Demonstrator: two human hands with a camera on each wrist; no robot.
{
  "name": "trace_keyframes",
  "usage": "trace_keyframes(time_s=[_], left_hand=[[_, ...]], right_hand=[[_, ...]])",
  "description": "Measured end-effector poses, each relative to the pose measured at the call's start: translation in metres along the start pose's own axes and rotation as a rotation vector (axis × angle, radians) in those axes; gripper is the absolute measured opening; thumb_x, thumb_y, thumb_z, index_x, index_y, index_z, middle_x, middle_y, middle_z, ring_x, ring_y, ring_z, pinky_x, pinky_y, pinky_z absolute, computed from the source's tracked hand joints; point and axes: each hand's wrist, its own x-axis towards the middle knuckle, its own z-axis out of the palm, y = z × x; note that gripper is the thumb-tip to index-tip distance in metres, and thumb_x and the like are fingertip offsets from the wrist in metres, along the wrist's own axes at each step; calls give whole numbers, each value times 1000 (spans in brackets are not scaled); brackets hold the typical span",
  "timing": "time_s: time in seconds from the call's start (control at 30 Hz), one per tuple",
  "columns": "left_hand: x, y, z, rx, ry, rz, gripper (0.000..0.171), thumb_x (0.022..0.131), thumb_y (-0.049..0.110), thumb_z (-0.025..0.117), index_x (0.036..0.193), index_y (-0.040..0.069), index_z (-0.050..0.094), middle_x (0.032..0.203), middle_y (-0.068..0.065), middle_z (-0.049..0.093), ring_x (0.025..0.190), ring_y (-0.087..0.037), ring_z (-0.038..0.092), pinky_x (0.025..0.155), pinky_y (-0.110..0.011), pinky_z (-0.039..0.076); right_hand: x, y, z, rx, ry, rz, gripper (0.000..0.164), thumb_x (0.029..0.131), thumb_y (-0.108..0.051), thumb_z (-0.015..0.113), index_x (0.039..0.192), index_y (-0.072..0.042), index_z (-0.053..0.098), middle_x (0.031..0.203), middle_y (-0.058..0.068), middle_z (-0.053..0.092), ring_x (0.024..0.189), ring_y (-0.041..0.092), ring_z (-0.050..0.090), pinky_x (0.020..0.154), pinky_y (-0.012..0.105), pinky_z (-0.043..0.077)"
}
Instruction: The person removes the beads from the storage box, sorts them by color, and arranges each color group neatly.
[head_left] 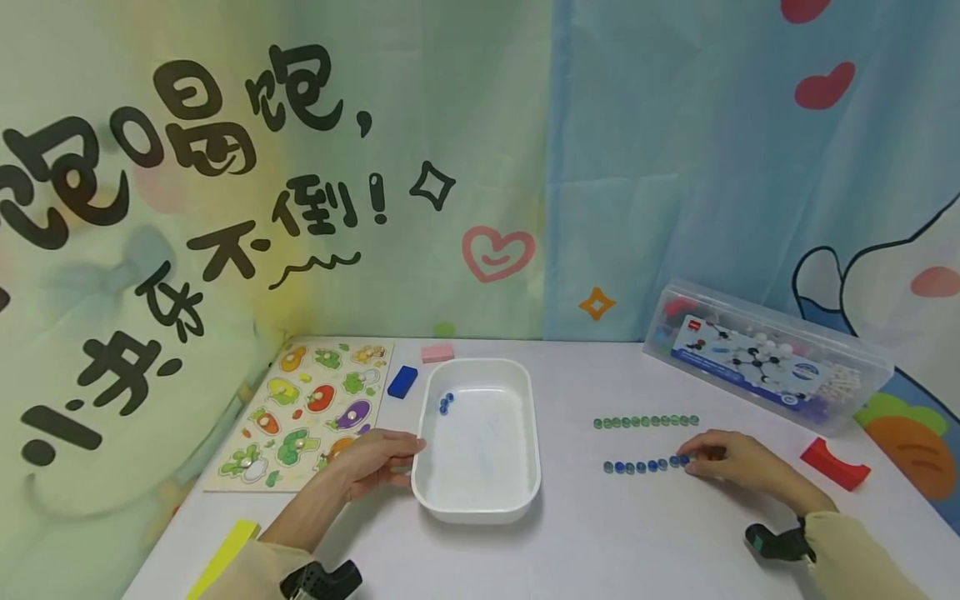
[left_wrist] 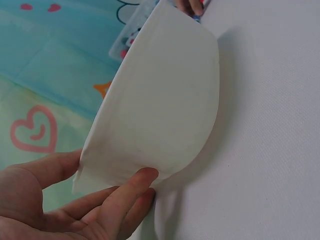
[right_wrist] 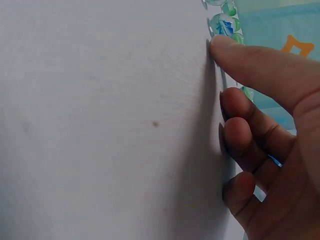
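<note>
My left hand (head_left: 382, 462) holds the left side of a white plastic tray (head_left: 476, 512), thumb at the rim and fingers against the outer wall. Several blue marbles (head_left: 446, 403) lie inside it, near its upper left. To the right, my right hand (head_left: 738, 465) pinches a blue marble (head_left: 683, 460) at the right end of a row of clear marbles with blue swirls (head_left: 641, 467). In the right wrist view the thumb touches a blue-swirled marble (right_wrist: 223, 25); the index fingertip is hidden. Behind this row runs another of green marbles (head_left: 647, 422).
A clear lidded box (head_left: 772, 358) of molecule-model parts stands at the back right, a red block (head_left: 835, 464) before it. On the left lie a vegetable puzzle board (head_left: 307, 408), a blue block (head_left: 402, 382), a pink block (head_left: 437, 353) and a yellow piece (head_left: 223, 557).
</note>
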Motion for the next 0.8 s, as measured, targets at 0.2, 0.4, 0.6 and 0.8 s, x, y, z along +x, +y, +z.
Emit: trace_keyframes(time_s=[0.2,0.4,0.6,0.8], left_hand=[[-1,2,1,-1,5,-1,50,94,21,64,130,-10,53,111,-14,70,97,-21,70,80,-34,61],[-2,1,0,-5,-2,4,50,94,21,64,131,-11,52,110,-14,69,98,-21,70,81,-34,61],[-3,2,1,-5,3,-2,53,93,24,65,132,-10,51,115,-17,67,100,-23,70,82,-33,61],[-3,3,1,8,9,-2,50,94,22,63,131,-10,51,113,-16,67,98,-21,70,80,-32,61]], right_hand=[[-2,-3,2,20,1,19,30,87,-29,71,110,-11,71,94,-1,61,76,2,43,62,18,39],[-2,-1,3,31,0,11,32,86,-31,72,111,-11,70,86,-1,54,75,1,41,60,19,35],[-1,0,2,40,-9,12,34,86,-31,72,112,-10,70,85,-1,51,75,1,42,60,19,34],[-1,-3,-7,35,-27,52,38,88,-32,69,119,-10,66,90,0,58,79,5,47,64,19,43]])
